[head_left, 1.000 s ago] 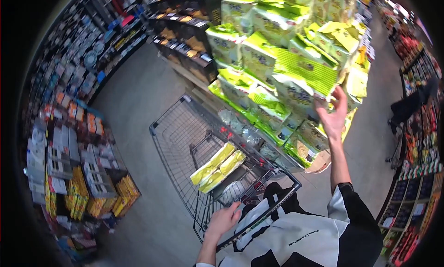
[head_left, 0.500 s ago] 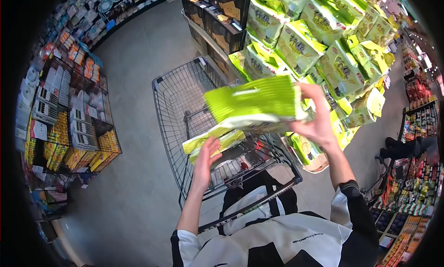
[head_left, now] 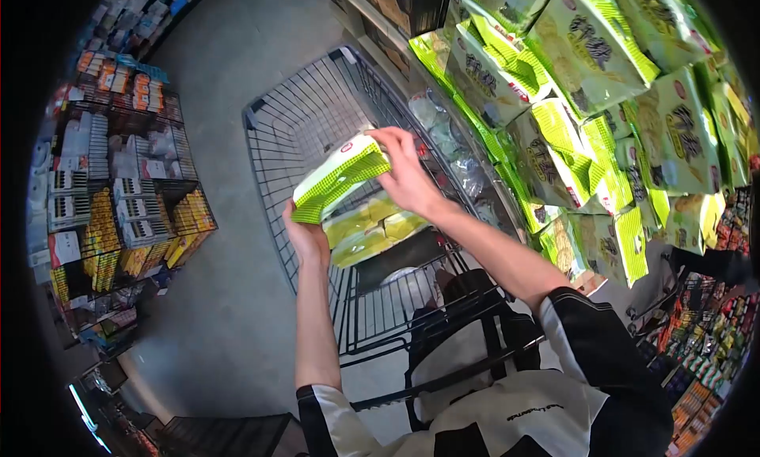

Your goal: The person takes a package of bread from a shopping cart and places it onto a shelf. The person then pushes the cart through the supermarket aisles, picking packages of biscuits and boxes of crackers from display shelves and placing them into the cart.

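The green-and-white packet has moved left and away from the stacked packets. We hold it over the shopping cart, left hand gripping its near left end, right hand its far right end, above the yellow packs.

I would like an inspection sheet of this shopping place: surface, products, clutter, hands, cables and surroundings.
Surface: grey floor under a wire shopping cart.
Job's things: green-and-white bag, held tilted over the cart; yellow pack lying inside it.
Clutter: pale item nearer the cart handle, too unclear to name.
Hands: left hand on the bag's lower end, right hand on its upper end.
Cables: nothing seen.
Surroundings: stacked green bags on the right, dark boxes beyond the cart, rack of packaged goods on the left.
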{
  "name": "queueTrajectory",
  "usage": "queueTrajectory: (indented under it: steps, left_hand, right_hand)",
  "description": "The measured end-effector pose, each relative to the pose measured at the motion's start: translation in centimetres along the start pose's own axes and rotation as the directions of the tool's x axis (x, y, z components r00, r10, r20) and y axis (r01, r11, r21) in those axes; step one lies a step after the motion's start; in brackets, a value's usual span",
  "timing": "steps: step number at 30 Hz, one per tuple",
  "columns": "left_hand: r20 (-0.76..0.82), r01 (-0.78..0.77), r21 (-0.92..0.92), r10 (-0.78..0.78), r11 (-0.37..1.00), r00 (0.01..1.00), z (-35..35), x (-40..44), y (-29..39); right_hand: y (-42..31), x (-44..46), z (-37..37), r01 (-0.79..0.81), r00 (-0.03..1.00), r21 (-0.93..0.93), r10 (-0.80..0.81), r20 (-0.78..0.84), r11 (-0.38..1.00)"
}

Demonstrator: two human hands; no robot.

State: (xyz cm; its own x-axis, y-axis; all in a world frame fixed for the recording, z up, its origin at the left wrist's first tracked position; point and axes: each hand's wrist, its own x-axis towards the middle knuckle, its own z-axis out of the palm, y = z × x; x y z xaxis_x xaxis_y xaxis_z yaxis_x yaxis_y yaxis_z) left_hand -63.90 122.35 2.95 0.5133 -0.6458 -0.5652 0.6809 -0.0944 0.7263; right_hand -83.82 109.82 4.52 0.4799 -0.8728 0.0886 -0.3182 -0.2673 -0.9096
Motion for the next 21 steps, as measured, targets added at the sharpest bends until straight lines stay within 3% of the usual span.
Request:
queueTrajectory:
  steps: [5, 8, 10, 12, 13, 16, 17, 21]
  left_hand:
    - [-0.117, 0.116, -0.042, -0.12, 0.992, 0.986, -2.0, 6.5, -7.1]
    - [-0.108, 0.188, 0.026, -0.184, 0.982, 0.977, -3.6, 9.1, -11.0]
    - [-0.107, 0.211, 0.157, -0.196, 0.965, 0.975, -4.9, 11.1, -13.3]
    - [-0.139, 0.265, 0.308, -0.232, 0.914, 0.963, -4.9, 12.0, -15.2]
    - [-0.152, 0.273, 0.363, -0.233, 0.891, 0.961, -4.6, 12.2, -16.0]
    - [-0.151, 0.396, 0.555, -0.38, 0.731, 0.913, -6.2, 13.9, -18.1]
    - [-0.065, 0.334, 0.58, -0.367, 0.743, 0.928, -7.0, 14.4, -19.3]
    - [-0.12, 0.252, 0.79, -0.263, 0.559, 0.957, -8.7, 16.7, -20.9]
  right_hand:
    - [8.3, -1.0, 5.6, -0.225, 0.97, 0.02, 0.225, -0.089, 0.974]
    - [11.6, -1.7, 6.3, -0.347, 0.934, 0.022, 0.347, -0.079, 0.938]
    - [13.1, -2.3, 6.6, -0.329, 0.935, -0.085, 0.312, -0.17, 0.94]
    - [15.1, -3.1, 7.3, -0.401, 0.905, -0.135, 0.369, -0.209, 0.906]
    - [15.2, -3.1, 6.9, -0.499, 0.863, -0.14, 0.476, -0.168, 0.855]
    - [16.3, -3.7, 7.5, -0.576, 0.818, -0.303, 0.538, -0.205, 0.759]
    - [17.0, -3.8, 7.7, -0.581, 0.812, -0.339, 0.553, -0.186, 0.74]
    - [16.8, -3.4, 7.8, -0.646, 0.75, -0.395, 0.639, -0.169, 0.653]
